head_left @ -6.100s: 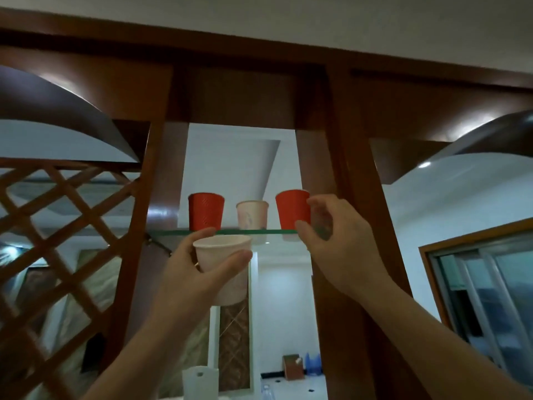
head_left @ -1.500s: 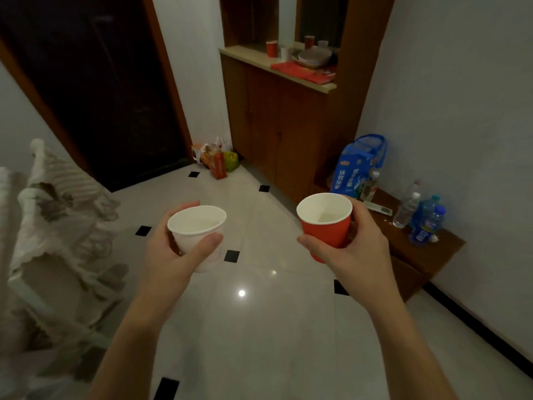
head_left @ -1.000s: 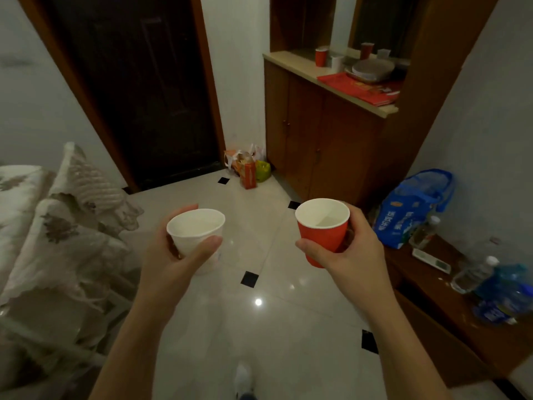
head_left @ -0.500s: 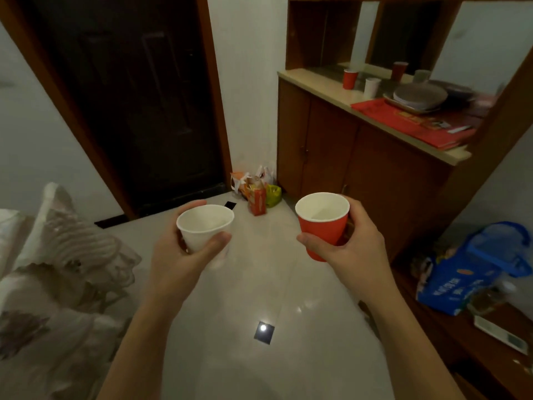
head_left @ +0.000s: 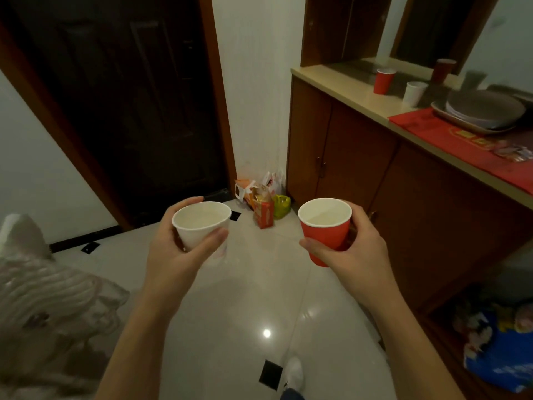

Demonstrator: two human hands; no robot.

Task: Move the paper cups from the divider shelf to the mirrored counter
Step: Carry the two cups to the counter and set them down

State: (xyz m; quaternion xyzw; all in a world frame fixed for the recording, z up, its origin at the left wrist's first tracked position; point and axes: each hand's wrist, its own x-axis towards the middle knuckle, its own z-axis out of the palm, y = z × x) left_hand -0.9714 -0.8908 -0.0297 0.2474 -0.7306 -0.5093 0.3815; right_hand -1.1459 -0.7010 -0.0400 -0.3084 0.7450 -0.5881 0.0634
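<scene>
My left hand (head_left: 176, 255) grips a white paper cup (head_left: 202, 226), upright and empty, above the tiled floor. A red paper cup (head_left: 326, 229) sits upright in my right hand (head_left: 354, 249), level with the white one. The mirrored counter (head_left: 346, 88) stands to the upper right on a wooden cabinet. On it stand another red cup (head_left: 383, 81) and another white cup (head_left: 414, 93), with their reflections in the mirror behind. The divider shelf is out of view.
A red cloth (head_left: 461, 145) and a stack of plates (head_left: 484, 111) take up the counter's right part. Bags and a carton (head_left: 264, 203) lie in the floor corner by a dark door (head_left: 124, 96). A cushioned seat (head_left: 43, 298) is at left, a blue bag (head_left: 499, 356) at lower right.
I have walked closer to the counter, which now looms larger at the upper right. Both hands still carry their cups at the same height.
</scene>
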